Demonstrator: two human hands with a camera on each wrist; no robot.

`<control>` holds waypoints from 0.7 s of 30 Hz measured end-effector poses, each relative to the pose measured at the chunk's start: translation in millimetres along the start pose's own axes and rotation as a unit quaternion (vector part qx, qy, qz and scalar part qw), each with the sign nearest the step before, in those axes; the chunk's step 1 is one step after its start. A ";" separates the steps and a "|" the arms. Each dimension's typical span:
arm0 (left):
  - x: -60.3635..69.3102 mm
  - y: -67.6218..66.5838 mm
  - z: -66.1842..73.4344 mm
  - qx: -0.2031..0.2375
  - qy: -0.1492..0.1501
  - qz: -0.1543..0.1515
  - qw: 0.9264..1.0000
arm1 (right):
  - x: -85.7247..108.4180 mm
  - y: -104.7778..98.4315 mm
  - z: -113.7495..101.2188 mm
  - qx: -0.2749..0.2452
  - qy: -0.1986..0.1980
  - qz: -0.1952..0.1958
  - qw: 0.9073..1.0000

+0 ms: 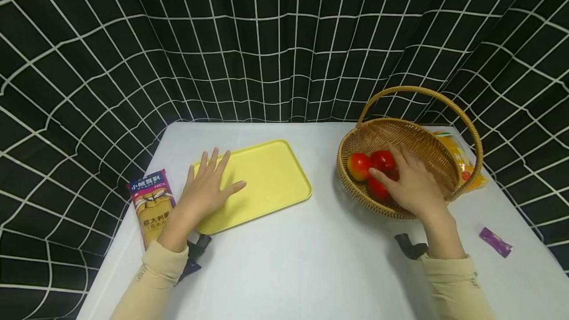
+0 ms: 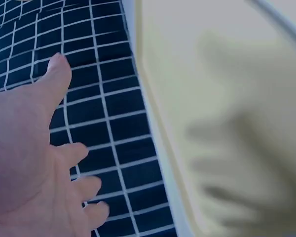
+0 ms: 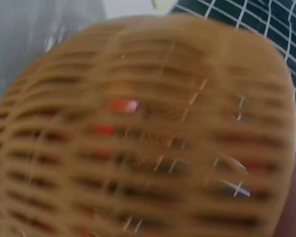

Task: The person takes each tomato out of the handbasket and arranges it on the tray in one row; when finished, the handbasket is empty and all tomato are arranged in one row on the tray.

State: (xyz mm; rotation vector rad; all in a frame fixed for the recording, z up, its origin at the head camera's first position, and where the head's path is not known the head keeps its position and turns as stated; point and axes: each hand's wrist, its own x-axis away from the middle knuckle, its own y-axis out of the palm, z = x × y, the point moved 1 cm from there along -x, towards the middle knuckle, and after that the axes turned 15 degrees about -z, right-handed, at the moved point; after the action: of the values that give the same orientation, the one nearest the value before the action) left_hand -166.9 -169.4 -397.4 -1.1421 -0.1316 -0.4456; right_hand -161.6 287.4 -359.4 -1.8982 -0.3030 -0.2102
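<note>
My left hand [image 1: 206, 189] hovers over the left end of a yellow tray [image 1: 266, 177], its fingers spread and nothing in it. In the left wrist view the same hand [image 2: 29, 163] shows beside the tray [image 2: 227, 59], with its shadow cast on it. My right hand [image 1: 415, 186] reaches into a wicker basket [image 1: 355, 194], fingers extended over red apples [image 1: 382, 160]. Its thumb is close to a yellow-red apple [image 1: 358, 166]; whether it touches any apple is unclear. The basket's woven side [image 3: 153, 64] fills the right wrist view, hiding most of that hand.
A pasta packet [image 1: 151, 201] lies left of the tray. An orange-yellow bag [image 1: 464, 162] is partly behind the basket, whose tall handle [image 1: 471, 132] arches over its right side. A small purple packet [image 1: 495, 241] lies at the right. Dark gridded curtain [image 1: 275, 38] surrounds the white table [image 1: 302, 260].
</note>
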 end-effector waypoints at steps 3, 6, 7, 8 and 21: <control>8.8 6.4 -13.2 0.016 -0.004 -0.018 1.000 | 2.4 -2.7 9.1 0.000 0.001 -0.004 1.000; 19.1 15.2 -25.0 0.025 -0.016 -0.037 0.999 | 4.8 -4.5 15.8 0.006 0.004 -0.007 1.000; 23.0 18.9 -28.3 0.028 -0.019 -0.042 0.999 | 5.3 -4.7 16.9 0.011 0.002 -0.008 1.000; 26.8 22.8 -31.5 0.030 -0.024 -0.046 0.998 | 5.7 -4.8 17.6 0.015 -0.001 -0.009 1.000; 52.1 56.8 -48.2 0.060 -0.039 -0.035 0.997 | -1.8 1.8 15.5 -0.019 -0.041 -0.051 0.998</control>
State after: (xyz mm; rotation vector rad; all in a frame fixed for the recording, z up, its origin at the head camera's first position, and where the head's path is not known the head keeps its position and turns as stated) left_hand -102.5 -207.8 -448.8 -1.0393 -0.2634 -0.4506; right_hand -162.7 301.1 -366.8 -1.9339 -0.4548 -0.2091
